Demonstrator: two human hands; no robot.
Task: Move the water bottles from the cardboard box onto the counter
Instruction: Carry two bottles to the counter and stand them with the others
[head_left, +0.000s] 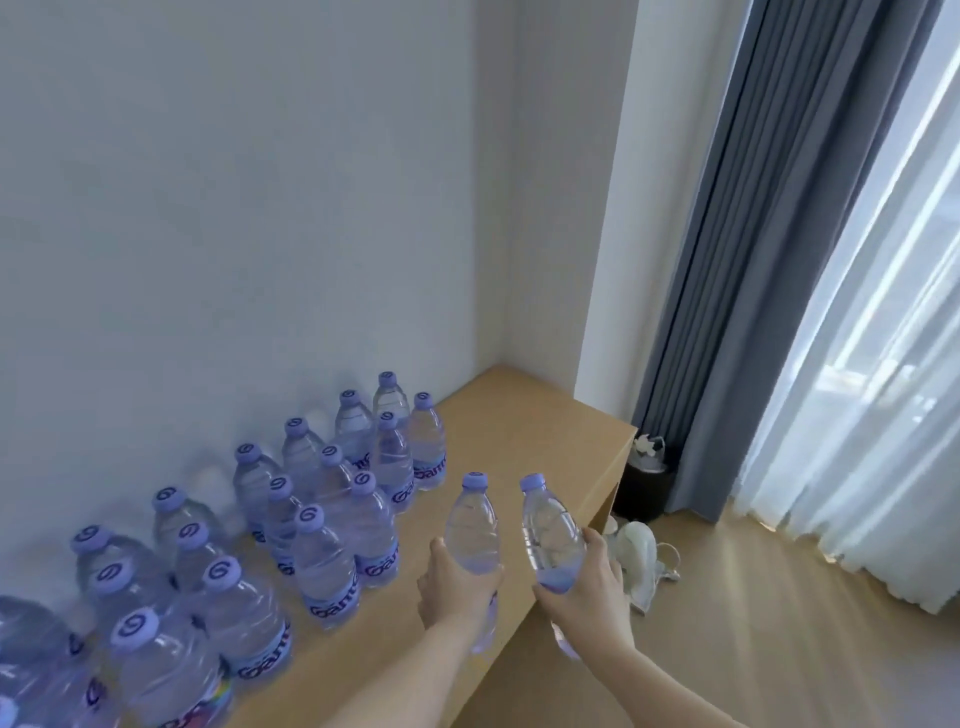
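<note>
Each of my hands holds one clear water bottle with a purple cap. My left hand (457, 582) grips a bottle (472, 525) upright above the counter's front part. My right hand (587, 582) grips a second bottle (550, 530), tilted slightly left, over the counter's front edge. Several more bottles (322, 561) stand in rows on the light wooden counter (530, 441) along the wall, from the near left to the far end. The cardboard box is out of view.
Bare counter top lies to the right of the bottle rows, up to the corner of the wall. A dark bin (644, 488) and a white fan (644, 556) sit on the wooden floor beside the counter's end. Grey curtains (737, 260) hang at the right.
</note>
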